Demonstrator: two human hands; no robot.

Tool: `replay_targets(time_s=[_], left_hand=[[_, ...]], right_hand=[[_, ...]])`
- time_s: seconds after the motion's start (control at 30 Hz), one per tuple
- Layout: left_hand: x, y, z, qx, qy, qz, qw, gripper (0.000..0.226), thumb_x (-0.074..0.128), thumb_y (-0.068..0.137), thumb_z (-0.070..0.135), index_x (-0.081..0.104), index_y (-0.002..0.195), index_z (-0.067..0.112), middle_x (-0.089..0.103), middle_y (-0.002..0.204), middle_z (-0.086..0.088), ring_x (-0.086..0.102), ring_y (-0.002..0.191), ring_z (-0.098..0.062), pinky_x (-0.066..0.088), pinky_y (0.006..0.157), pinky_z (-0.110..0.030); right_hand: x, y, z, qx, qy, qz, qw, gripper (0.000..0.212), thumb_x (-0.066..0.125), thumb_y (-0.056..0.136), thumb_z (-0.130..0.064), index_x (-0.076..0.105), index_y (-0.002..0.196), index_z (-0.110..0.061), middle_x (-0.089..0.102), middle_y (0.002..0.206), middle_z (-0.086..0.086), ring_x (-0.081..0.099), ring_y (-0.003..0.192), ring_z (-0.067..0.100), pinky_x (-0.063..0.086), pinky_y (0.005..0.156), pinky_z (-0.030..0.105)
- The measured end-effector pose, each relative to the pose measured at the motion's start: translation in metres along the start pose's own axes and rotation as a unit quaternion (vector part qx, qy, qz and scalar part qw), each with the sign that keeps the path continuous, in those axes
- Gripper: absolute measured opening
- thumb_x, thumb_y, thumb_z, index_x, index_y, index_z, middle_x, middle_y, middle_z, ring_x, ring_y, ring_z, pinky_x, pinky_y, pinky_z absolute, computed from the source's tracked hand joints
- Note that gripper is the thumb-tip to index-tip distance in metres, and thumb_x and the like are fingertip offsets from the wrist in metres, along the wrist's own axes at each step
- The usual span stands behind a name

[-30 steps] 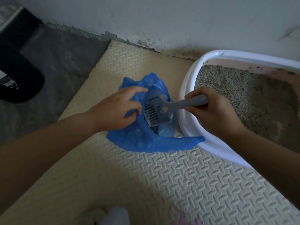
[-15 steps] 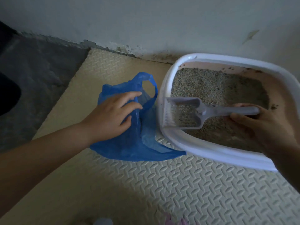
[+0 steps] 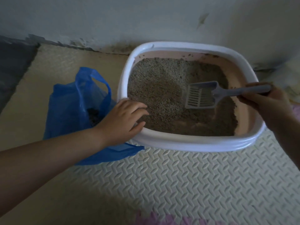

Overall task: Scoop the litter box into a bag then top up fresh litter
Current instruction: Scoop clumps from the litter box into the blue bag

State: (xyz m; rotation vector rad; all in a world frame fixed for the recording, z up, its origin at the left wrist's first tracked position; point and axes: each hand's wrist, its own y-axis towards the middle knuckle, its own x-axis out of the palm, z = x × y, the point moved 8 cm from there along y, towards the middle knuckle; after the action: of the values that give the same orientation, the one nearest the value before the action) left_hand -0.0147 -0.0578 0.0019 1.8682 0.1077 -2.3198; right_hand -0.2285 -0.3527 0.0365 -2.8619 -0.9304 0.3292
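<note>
**Scoop back in the litter box, left hand off the bag**

Nearest lies the cream foam floor mat (image 3: 194, 184) with its embossed tread pattern, and a pink tile edge (image 3: 162, 220) at the very bottom. The left hand (image 3: 121, 122) reaches over the near-left corner of the litter box (image 3: 186, 144). Its fingers are loosely spread and hold nothing, and the fingertips are over the litter. Whether the palm presses on the rim cannot be told.

Just left of the box, touching its side, the blue plastic bag (image 3: 68, 108) stands open with one handle loop raised. Dark clumps (image 3: 93, 115) sit inside it.

The box has a white rim and a pink inner wall. It holds grey-brown litter (image 3: 159, 91), heaped deeper at the far left and scraped thin near the right wall.

In the right half, the grey slotted scoop (image 3: 201, 96) is held over the litter with nothing visible in its head. The right hand (image 3: 266, 104) is wrapped round its handle. Behind stand the pale scuffed wall (image 3: 146, 18) and, at far left, dark floor (image 3: 13, 62).

Half a second ago the left hand lay on the bag and the scoop was at the box's left end. A second ago the scoop was tipped into the bag.
</note>
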Motion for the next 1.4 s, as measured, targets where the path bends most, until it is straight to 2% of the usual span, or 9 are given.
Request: replay_targets(time_s=[0.23,0.5,0.57,0.67,0.8,0.97,1.13,1.27,1.4], left_hand=[[0.0,0.005,0.011,0.008,-0.022,0.097,0.995,0.035,0.033,0.094,0.022,0.067,0.085,0.017,0.06,0.089,0.001,0.053,0.082,-0.022,0.038,0.081,-0.039],[0.003,0.007,0.011,0.003,-0.016,0.099,0.995,0.036,0.032,0.092,0.022,0.066,0.083,0.016,0.06,0.085,0.0,0.051,0.078,-0.024,0.034,0.08,-0.038],[0.003,0.007,0.011,0.002,-0.015,0.099,0.995,0.036,0.032,0.092,0.022,0.066,0.083,0.016,0.061,0.085,0.0,0.051,0.078,-0.024,0.035,0.079,-0.038],[0.003,0.007,0.012,-0.002,-0.018,0.097,0.995,0.036,0.033,0.092,0.023,0.067,0.084,0.015,0.061,0.085,0.0,0.052,0.077,-0.024,0.034,0.078,-0.037],[0.001,0.007,0.013,-0.003,-0.022,0.101,0.995,0.036,0.033,0.092,0.023,0.067,0.084,0.015,0.061,0.085,0.0,0.052,0.078,-0.024,0.034,0.079,-0.038],[0.001,0.006,0.013,-0.001,-0.021,0.107,0.994,0.036,0.033,0.092,0.023,0.067,0.084,0.014,0.062,0.085,-0.001,0.053,0.078,-0.025,0.034,0.079,-0.039],[0.002,0.007,0.013,0.001,-0.019,0.108,0.994,0.035,0.034,0.092,0.022,0.067,0.084,0.015,0.062,0.085,0.0,0.053,0.078,-0.025,0.033,0.081,-0.038],[0.001,0.008,0.014,0.004,-0.018,0.112,0.994,0.035,0.034,0.091,0.022,0.067,0.083,0.015,0.062,0.084,-0.001,0.053,0.077,-0.025,0.033,0.08,-0.039],[0.002,0.008,0.014,0.003,-0.016,0.112,0.994,0.035,0.033,0.092,0.023,0.067,0.083,0.015,0.062,0.083,0.0,0.052,0.076,-0.025,0.034,0.08,-0.039]], right_hand=[[-0.035,0.027,0.005,-0.008,-0.1,-0.021,0.995,0.054,0.083,0.032,-0.066,0.07,0.074,-0.035,0.07,0.065,-0.004,0.069,0.065,0.014,0.059,0.071,0.031],[-0.049,0.052,-0.004,-0.069,-0.196,0.011,0.978,0.033,0.071,0.071,0.003,0.063,0.076,-0.029,0.066,0.058,-0.014,0.064,0.058,0.002,0.055,0.059,0.017],[-0.046,0.056,-0.01,-0.088,-0.241,0.001,0.966,0.036,0.072,0.07,0.001,0.063,0.073,-0.034,0.066,0.058,-0.013,0.064,0.059,0.001,0.055,0.059,0.018],[-0.032,0.06,-0.013,-0.115,-0.325,-0.008,0.939,0.025,0.073,0.057,-0.02,0.065,0.077,-0.033,0.065,0.071,0.006,0.064,0.069,0.021,0.056,0.069,0.045],[-0.013,0.056,-0.014,-0.146,-0.348,-0.009,0.926,0.029,0.071,0.063,-0.008,0.062,0.089,-0.017,0.062,0.076,0.005,0.059,0.064,0.013,0.051,0.058,0.029],[-0.025,0.045,-0.005,-0.119,-0.311,0.008,0.943,0.028,0.07,0.069,-0.007,0.06,0.093,-0.017,0.066,0.077,0.01,0.069,0.07,0.02,0.058,0.069,0.042],[-0.02,0.04,-0.007,-0.113,-0.306,0.024,0.945,0.029,0.069,0.073,-0.003,0.059,0.099,-0.011,0.064,0.081,0.008,0.064,0.059,-0.003,0.053,0.056,0.014],[-0.017,0.032,-0.008,-0.109,-0.314,0.037,0.942,0.027,0.068,0.072,-0.004,0.058,0.096,-0.012,0.066,0.089,0.015,0.067,0.068,0.012,0.057,0.061,0.028],[-0.013,0.017,-0.006,-0.102,-0.326,0.068,0.937,0.027,0.068,0.072,-0.007,0.059,0.096,-0.011,0.064,0.088,0.01,0.06,0.065,0.007,0.051,0.056,0.019]])
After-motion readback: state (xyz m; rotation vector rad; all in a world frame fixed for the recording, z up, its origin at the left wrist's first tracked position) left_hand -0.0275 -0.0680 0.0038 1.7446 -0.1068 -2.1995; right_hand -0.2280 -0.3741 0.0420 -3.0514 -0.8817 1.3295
